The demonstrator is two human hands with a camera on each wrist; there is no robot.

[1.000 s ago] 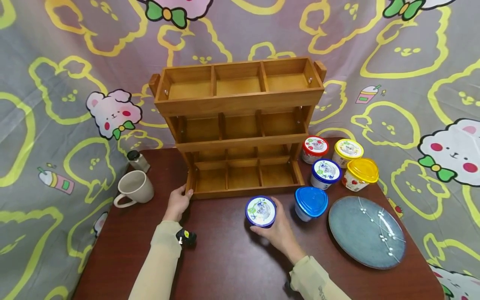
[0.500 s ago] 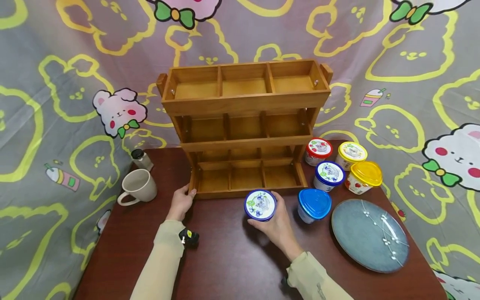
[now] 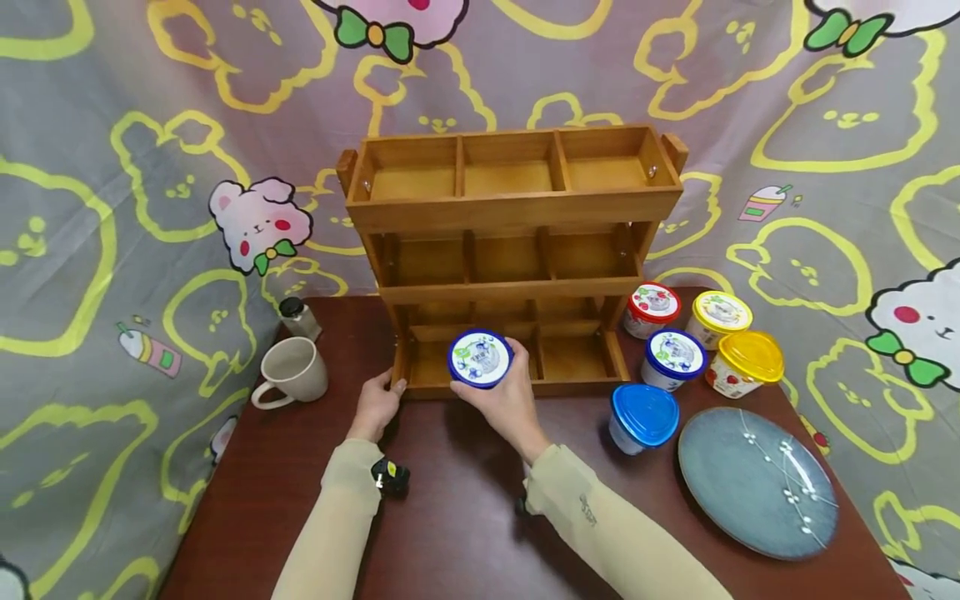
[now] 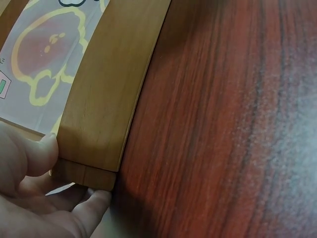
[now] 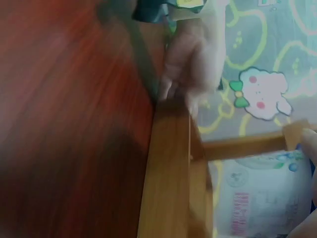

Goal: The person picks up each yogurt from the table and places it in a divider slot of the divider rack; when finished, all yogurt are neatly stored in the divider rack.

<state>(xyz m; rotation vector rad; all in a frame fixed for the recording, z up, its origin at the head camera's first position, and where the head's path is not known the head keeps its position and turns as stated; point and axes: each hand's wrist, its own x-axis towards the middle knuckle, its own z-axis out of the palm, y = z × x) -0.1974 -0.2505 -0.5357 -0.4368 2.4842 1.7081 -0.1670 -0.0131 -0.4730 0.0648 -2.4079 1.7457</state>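
In the head view my right hand point(image 3: 510, 408) grips a round yogurt tub point(image 3: 480, 358) with a blue-rimmed white lid. The tub is upright in front of the bottom tier of a wooden three-tier rack point(image 3: 517, 208), hiding part of its left and middle compartments. The right wrist view shows the printed side of the tub point(image 5: 257, 198) beyond the rack's front board point(image 5: 166, 173). My left hand point(image 3: 377, 406) holds the rack's lower left corner. In the left wrist view, thumb and fingers of this hand point(image 4: 29, 198) pinch the corner's end.
Right of the rack stand a red-lidded tub point(image 3: 651, 310), two yellow-lidded tubs and another round blue-lidded tub point(image 3: 673, 358). Nearer are a blue triangular-lidded tub point(image 3: 643, 417) and a grey-blue plate point(image 3: 757, 483). A mug point(image 3: 294, 371) and black-capped shaker point(image 3: 300, 318) stand left.
My right hand has carried the tub left and forward, from above the table to the bottom tier's front. My left hand keeps its hold. The head view has shifted slightly.
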